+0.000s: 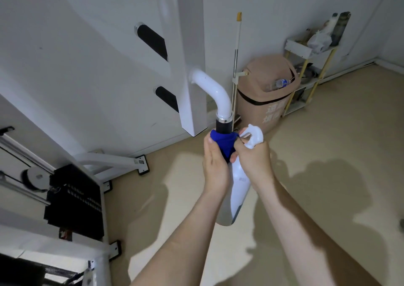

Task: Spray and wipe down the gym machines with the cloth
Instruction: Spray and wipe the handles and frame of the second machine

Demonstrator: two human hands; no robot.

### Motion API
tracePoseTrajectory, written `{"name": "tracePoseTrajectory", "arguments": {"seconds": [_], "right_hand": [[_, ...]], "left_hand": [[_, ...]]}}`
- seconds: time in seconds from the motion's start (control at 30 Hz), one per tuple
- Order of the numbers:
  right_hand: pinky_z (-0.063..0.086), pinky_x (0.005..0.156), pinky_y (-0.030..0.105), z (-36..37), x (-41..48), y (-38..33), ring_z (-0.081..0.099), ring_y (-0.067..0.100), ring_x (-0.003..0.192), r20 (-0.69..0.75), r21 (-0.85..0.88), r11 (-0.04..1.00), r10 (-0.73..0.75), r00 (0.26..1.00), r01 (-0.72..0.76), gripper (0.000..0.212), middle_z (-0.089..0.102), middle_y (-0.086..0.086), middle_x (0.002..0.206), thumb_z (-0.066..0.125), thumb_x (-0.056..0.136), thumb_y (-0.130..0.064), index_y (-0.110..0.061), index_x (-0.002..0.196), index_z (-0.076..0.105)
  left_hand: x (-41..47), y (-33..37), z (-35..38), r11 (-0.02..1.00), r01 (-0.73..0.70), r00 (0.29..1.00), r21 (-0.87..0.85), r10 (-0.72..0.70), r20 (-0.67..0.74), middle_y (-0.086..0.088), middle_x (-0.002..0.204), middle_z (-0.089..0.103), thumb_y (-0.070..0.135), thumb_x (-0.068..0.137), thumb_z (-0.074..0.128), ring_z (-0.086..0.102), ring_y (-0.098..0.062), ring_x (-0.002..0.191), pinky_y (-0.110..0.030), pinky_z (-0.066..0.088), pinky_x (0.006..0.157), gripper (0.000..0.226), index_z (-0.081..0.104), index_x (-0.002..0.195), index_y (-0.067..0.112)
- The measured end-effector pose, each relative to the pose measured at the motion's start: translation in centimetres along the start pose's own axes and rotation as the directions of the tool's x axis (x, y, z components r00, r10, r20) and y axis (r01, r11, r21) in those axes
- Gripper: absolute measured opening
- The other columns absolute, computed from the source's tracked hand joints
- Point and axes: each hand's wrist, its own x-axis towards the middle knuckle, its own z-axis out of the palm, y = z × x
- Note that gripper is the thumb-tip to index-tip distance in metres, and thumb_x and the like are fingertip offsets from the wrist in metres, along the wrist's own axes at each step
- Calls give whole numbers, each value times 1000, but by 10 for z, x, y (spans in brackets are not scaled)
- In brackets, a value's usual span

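A white gym machine (109, 56) fills the left side, with a curved white handle bar (215, 93) that ends in a black grip (223, 126). My left hand (215, 165) holds a blue cloth (225, 143) wrapped around the lower end of that grip. My right hand (254, 156) grips the neck of a white spray bottle (237, 189) just right of the cloth. The bottle's trigger head (253, 132) points toward the grip, and its body hangs down between my forearms.
A black weight stack (74, 200) with a pulley and cables sits at lower left. A tan swing-lid bin (265, 93), a mop handle (237, 56) and a small cluttered shelf (306, 67) stand against the back wall. Beige floor spreads to the right.
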Motion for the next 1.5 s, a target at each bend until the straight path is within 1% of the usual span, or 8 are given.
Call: {"name": "tracePoseTrajectory", "arguments": {"seconds": [0.2, 0.43, 0.67, 0.77, 0.87, 1.0, 1.23, 1.5], "right_hand": [[51, 63, 40, -2, 5, 30, 54, 28, 54, 22, -172, 967, 195, 981, -188, 7, 62, 16, 57, 51, 86, -6, -10, 81, 53], [40, 45, 20, 6, -10, 33, 49, 6, 34, -35, -340, 911, 235, 971, -233, 23, 55, 9, 60, 52, 87, -6, -16, 69, 43], [42, 55, 30, 32, -66, 37, 58, 31, 65, -13, -586, 790, 214, 977, -181, 12, 57, 1, 66, 50, 82, -12, -23, 77, 45], [45, 60, 32, 64, -89, 21, 55, 23, 66, -39, -572, 805, 168, 985, -160, 18, 59, -3, 67, 50, 83, -13, -31, 79, 46], [51, 66, 39, 106, -96, 2, 55, 28, 65, -34, -466, 882, 63, 997, -72, 18, 55, -3, 65, 56, 83, -11, -27, 80, 50], [56, 74, 41, 161, -85, -27, 58, 25, 69, -5, -331, 942, 66, 998, -64, 15, 52, -8, 66, 60, 86, -26, -30, 80, 47], [53, 76, 43, 217, -48, -63, 67, 30, 73, -35, -373, 928, 4, 999, -17, 39, 57, 1, 72, 43, 80, -64, -27, 69, 36], [53, 74, 41, 240, -16, -59, 63, 34, 87, -95, -469, 883, -43, 995, -7, 44, 68, 11, 91, 53, 91, -53, -9, 93, 58]], "left_hand": [[2, -37, -10, 976, 210, 977, 53, -212, 30, -4, 82, 56, 35, 103, 25, 51, -15, 73, -36, 47, 77, 30, 54, 104, 31], [8, -24, -33, 800, 583, 789, 142, -599, 135, -6, 87, 65, 45, 104, 25, 61, -23, 76, -30, 52, 66, 41, 56, 102, 19], [2, -6, -97, 756, 388, 768, 527, -581, 270, 0, 63, 54, 26, 102, 35, 48, -15, 58, -20, 37, 50, 40, 48, 66, 15], [2, 21, -138, 810, 419, 743, 411, -566, 358, 5, 64, 62, 36, 102, 38, 57, -9, 58, -14, 43, 53, 39, 56, 77, 13], [8, 49, -177, 799, 540, 647, 263, -595, 477, -2, 93, 72, 58, 94, 46, 69, -15, 82, -35, 53, 81, 53, 65, 110, 11], [32, 76, -219, 853, 515, 787, 87, -511, 345, -10, 106, 73, 43, 92, 61, 71, -22, 93, -37, 57, 80, 46, 56, 123, 9], [71, 124, -267, 942, 331, 920, 61, -336, 200, -20, 77, 67, 42, 100, 43, 59, -27, 55, -28, 40, 46, 46, 56, 111, -1], [110, 125, -261, 935, 355, 926, -3, -351, 142, -2, 95, 75, 41, 97, 52, 72, -20, 86, -38, 57, 72, 30, 63, 113, 19]]}}
